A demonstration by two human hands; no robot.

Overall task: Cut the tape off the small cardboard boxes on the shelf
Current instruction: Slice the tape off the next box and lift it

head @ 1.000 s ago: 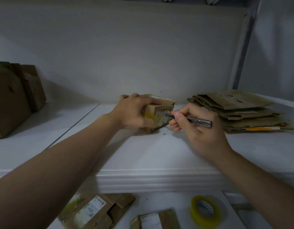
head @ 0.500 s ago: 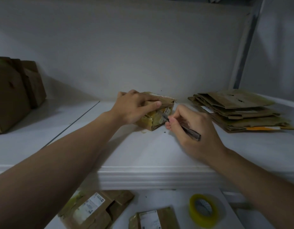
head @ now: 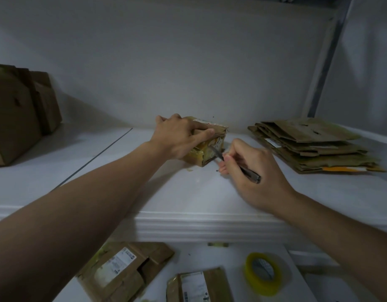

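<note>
The white shelf (head: 188, 192) bears a small taped box (head: 206, 153), flattened cardboard (head: 308, 144) right, large boxes (head: 18, 118) left.

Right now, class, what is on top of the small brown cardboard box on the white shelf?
The left hand holds the small brown cardboard box from above, its fingers across the top. A white label shows beside them. The hand covers the rest.

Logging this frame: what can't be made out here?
Head view:
- small box: its left part is hidden under the left hand.
- knife: mid-shaft covered by the right hand's fingers.
- label on lower box: print too small.
- big box: cut off by left edge.
</note>
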